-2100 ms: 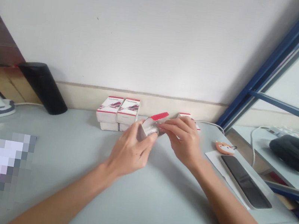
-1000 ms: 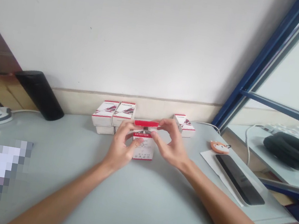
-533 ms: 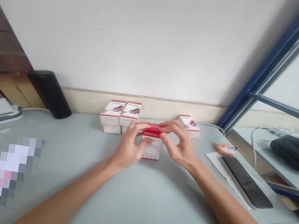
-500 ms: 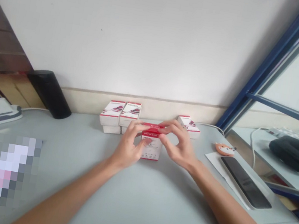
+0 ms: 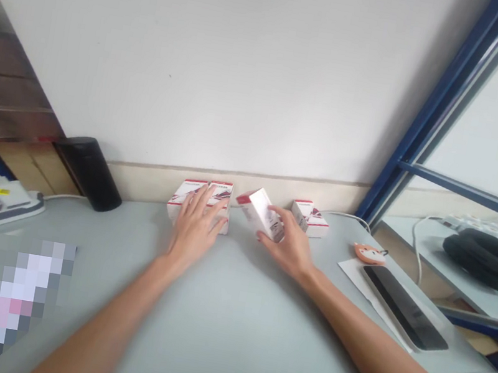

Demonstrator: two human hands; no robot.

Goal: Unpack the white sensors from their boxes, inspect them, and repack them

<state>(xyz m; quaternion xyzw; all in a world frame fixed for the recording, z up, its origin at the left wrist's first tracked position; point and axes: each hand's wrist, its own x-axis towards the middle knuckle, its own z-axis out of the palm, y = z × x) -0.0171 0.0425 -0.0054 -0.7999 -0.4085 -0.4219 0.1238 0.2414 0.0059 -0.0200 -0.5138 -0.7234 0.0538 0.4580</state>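
**Closed grip, tilted load**

Your right hand gripped a white-and-red cardboard box, tilted over the pale grey desk. Your open left hand touched stacked white-and-red boxes. The held box needed steadying next.

Nothing legible; print on white-red box too small.

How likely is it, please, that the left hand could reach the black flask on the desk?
Probably yes: the left hand rests on the white-and-red boxes, with nothing visibly between it and the black flask.
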